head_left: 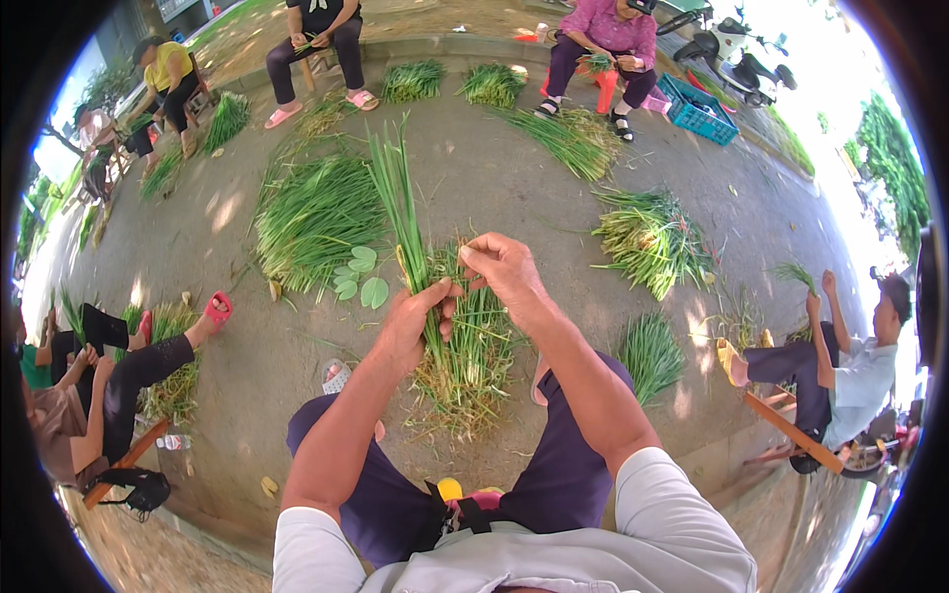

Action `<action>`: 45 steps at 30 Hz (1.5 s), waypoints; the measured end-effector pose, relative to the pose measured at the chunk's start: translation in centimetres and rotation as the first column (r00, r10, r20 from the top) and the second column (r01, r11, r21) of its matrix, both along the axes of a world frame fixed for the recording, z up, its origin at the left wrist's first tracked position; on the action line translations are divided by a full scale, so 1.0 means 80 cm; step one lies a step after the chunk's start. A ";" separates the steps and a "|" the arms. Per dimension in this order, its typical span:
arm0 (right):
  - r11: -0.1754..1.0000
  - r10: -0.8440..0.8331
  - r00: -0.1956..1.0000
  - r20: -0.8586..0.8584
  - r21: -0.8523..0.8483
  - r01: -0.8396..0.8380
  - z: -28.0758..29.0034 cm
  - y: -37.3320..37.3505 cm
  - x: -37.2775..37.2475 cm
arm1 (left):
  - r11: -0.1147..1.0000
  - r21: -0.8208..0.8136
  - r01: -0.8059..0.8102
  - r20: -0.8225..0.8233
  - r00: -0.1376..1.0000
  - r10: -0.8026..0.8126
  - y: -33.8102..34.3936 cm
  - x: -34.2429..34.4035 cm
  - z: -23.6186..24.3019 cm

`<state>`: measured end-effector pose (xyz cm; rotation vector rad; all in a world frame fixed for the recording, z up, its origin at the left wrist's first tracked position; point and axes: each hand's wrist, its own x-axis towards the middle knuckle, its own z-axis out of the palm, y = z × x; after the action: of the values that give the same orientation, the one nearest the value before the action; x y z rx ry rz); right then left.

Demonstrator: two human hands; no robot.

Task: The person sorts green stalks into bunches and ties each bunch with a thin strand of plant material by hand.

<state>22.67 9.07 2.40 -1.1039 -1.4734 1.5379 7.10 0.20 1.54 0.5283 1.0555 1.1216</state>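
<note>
My left hand [407,321] is closed around a bunch of long green chives [399,203], its tips pointing up and away from me. Just right of it, my right hand [506,277] is raised with thumb and forefinger pinched together. Whatever is between those fingertips is too small to make out. Under both hands, between my feet, lies a heap of yellowish and green trimmings [457,390]. Beyond my left hand a large pile of green chives [318,219] is spread on the ground, with a sprig of round leaves [374,292] at its near edge.
Bundles of chives lie to the right [652,237], nearer my right knee [650,356], and at the far side [413,81]. Several people sit around on low seats handling greens. A blue crate [698,111] and a parked scooter [741,59] stand far right.
</note>
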 end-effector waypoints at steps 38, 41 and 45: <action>0.993 0.105 0.994 -0.001 -0.061 -0.105 0.003 0.001 0.013 | 0.999 0.011 -0.050 0.037 0.998 0.050 0.004 -0.006 -0.013; 0.997 0.016 0.999 -0.048 -0.078 -0.020 0.007 0.003 0.013 | 0.997 0.014 -0.070 0.020 0.997 0.069 0.007 -0.008 -0.016; 0.996 -0.025 0.997 -0.069 -0.089 0.019 0.007 0.006 0.016 | 0.998 0.007 -0.063 0.015 0.998 0.063 0.006 -0.008 -0.014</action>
<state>23.96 9.57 2.98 -1.1023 -1.3537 1.6241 6.42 0.68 0.42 0.4950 1.0618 1.1832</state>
